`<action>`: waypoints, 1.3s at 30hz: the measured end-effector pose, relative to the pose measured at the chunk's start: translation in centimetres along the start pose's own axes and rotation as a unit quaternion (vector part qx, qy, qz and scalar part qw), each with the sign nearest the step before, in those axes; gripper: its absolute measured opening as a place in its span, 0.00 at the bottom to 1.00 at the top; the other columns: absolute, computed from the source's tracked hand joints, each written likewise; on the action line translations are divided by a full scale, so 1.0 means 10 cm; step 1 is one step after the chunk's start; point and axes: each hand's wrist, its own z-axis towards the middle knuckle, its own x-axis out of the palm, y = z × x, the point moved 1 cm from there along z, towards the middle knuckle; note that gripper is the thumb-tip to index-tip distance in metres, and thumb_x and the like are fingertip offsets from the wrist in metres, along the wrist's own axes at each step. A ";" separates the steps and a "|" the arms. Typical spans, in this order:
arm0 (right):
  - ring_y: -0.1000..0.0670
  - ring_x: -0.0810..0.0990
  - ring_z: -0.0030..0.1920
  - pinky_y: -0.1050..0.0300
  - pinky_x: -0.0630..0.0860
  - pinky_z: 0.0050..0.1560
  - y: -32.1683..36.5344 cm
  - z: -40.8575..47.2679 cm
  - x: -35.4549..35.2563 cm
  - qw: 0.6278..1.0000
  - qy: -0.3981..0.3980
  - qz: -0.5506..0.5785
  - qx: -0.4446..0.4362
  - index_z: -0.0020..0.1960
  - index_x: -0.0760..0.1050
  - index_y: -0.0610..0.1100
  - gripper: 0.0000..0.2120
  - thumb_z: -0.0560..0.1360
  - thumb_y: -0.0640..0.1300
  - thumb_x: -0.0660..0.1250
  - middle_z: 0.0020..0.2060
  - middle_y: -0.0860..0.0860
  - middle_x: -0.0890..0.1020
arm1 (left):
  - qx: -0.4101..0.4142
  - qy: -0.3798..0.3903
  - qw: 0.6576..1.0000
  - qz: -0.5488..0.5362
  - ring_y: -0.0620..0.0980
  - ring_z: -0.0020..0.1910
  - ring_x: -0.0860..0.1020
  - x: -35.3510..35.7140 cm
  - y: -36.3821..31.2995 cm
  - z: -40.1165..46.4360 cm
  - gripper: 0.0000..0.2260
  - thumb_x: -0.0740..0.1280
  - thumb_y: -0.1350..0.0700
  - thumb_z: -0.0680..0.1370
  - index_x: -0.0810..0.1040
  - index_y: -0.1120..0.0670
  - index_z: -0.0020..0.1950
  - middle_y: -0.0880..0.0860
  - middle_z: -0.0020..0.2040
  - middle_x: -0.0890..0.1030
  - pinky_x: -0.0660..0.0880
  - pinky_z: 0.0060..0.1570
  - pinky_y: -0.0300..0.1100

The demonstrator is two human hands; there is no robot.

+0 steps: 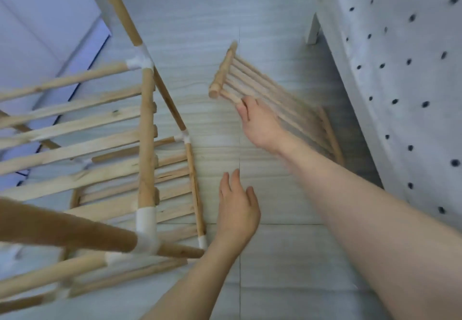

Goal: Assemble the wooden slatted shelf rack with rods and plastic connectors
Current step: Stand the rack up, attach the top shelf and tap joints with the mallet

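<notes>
The right hand (260, 124) reaches out over the pale tiled floor (275, 244) and grips a loose slatted shelf panel (275, 92) by its near edge, thumb on the top face and fingers curled under the slats, so that the panel extends away from the hand: its round end rail (222, 72) stands just beyond and to the left of the fingertips, raised off the floor, while the far end of the panel runs off to the right of the wrist and down toward the floor beside a white cloth with black dots (400, 69). The left hand (237, 209) hovers nearer the body, well short of the panel, its fingers straight and slightly spread, holding nothing; the panel lies ahead of it and to its right. Immediately left of that hand stands the partly built rack (105, 149), whose lower shelf edge and a white plastic connector (203, 241) lie just beside the wrist, apparently not touching it. Another white connector (146, 229) joins a vertical rod (146, 132) to thick horizontal rods closer to the camera, farther left of the hand, and the upper slatted shelf of the rack stretches away to the left of both hands.
</notes>
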 end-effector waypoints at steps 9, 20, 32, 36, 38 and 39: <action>0.48 0.70 0.50 0.55 0.65 0.50 1.55 -0.86 -1.68 0.950 -0.126 0.286 0.022 0.59 0.68 0.37 0.18 0.83 0.47 0.45 0.49 0.45 0.73 | 0.118 -0.008 0.992 -0.036 0.50 0.73 0.58 -1.04 -0.97 -1.09 0.26 0.57 0.59 0.80 0.50 0.56 0.76 0.53 0.76 0.53 0.52 0.63 0.29; 0.63 0.69 0.34 0.76 0.65 0.37 3.42 -1.94 -3.08 0.933 -0.196 0.198 -0.227 0.51 0.70 0.42 0.12 0.82 0.47 0.51 0.35 0.56 0.69 | 0.246 -0.137 0.952 -0.123 0.51 0.75 0.56 -2.46 -2.03 -2.27 0.28 0.56 0.57 0.81 0.45 0.57 0.77 0.54 0.77 0.52 0.54 0.68 0.36; 0.54 0.68 0.36 0.61 0.66 0.39 5.27 -2.63 -3.00 0.878 -0.140 0.324 -0.323 0.52 0.74 0.40 0.11 0.79 0.48 0.61 0.36 0.49 0.71 | 0.294 -0.233 0.870 -0.320 0.51 0.51 0.79 -3.87 -1.62 -2.99 0.07 0.57 0.56 0.81 0.71 0.45 0.52 0.51 0.49 0.79 0.76 0.50 0.46; 0.56 0.73 0.35 0.62 0.70 0.39 5.50 -2.56 -2.86 0.899 -0.143 0.244 -0.335 0.51 0.75 0.43 0.09 0.78 0.48 0.62 0.33 0.52 0.75 | 0.261 -0.230 0.862 -0.368 0.48 0.52 0.80 -4.13 -1.24 -3.04 0.09 0.57 0.56 0.81 0.69 0.51 0.61 0.53 0.57 0.79 0.75 0.58 0.51; 0.53 0.79 0.42 0.54 0.77 0.46 5.46 -2.48 -2.79 0.908 -0.190 0.196 -0.319 0.56 0.77 0.45 0.11 0.78 0.47 0.61 0.40 0.51 0.81 | 0.263 -0.229 0.865 -0.362 0.49 0.50 0.81 -4.23 -1.06 -3.01 0.07 0.56 0.56 0.82 0.69 0.52 0.59 0.55 0.55 0.79 0.77 0.55 0.50; 0.51 0.80 0.45 0.50 0.78 0.48 5.41 -2.43 -2.76 0.908 -0.233 0.167 -0.304 0.57 0.77 0.45 0.11 0.78 0.46 0.60 0.43 0.50 0.81 | 0.272 -0.228 0.860 -0.366 0.49 0.48 0.81 -4.29 -0.98 -2.99 0.05 0.56 0.57 0.82 0.70 0.51 0.54 0.56 0.52 0.80 0.78 0.52 0.49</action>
